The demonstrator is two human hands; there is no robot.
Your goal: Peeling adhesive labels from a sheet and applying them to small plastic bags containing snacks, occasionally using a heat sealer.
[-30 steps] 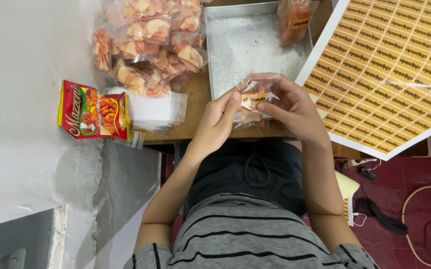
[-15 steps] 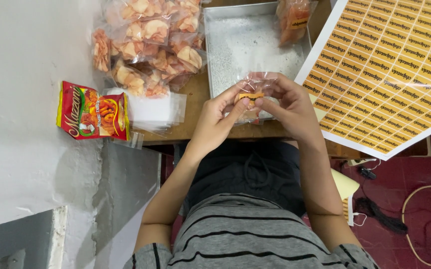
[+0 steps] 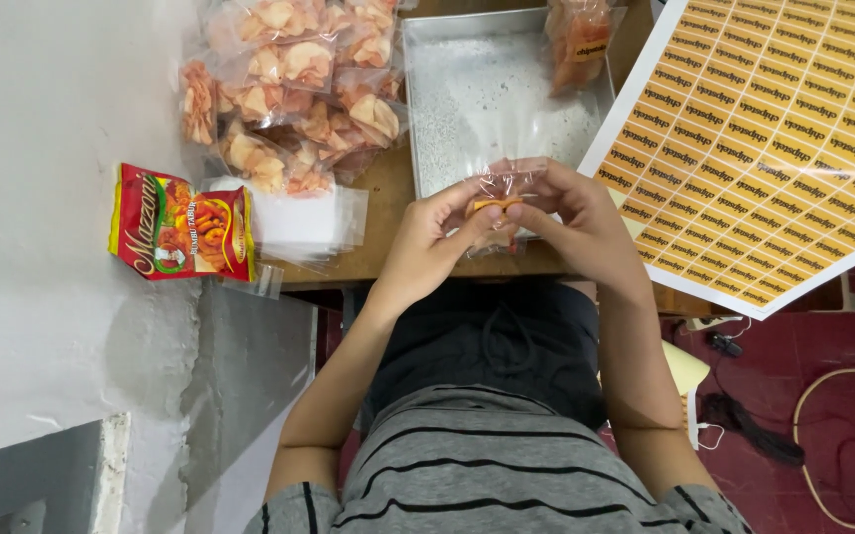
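Note:
Both hands hold one small clear chip bag point(image 3: 503, 188) with an orange sticker on it, just above the wooden table's point(image 3: 388, 193) front edge. My left hand point(image 3: 431, 237) pinches the bag's left side, thumb pressed on the sticker. My right hand point(image 3: 578, 220) grips it from the right, fingertips meeting the left thumb. Most of the bag is hidden between the fingers. A metal tray point(image 3: 492, 94) lies right behind the hands.
Several filled clear chip bags point(image 3: 294, 84) are piled at the back left, another point(image 3: 578, 40) rests in the tray. A stack of empty clear bags point(image 3: 299, 218) and a red seasoning packet point(image 3: 180, 223) lie to the left. An orange sticker sheet point(image 3: 764, 138) lies on the right.
The bag has been tilted and folded in between the fingers, so the sticker's face is now mostly covered. Both hands stay in about the same place.

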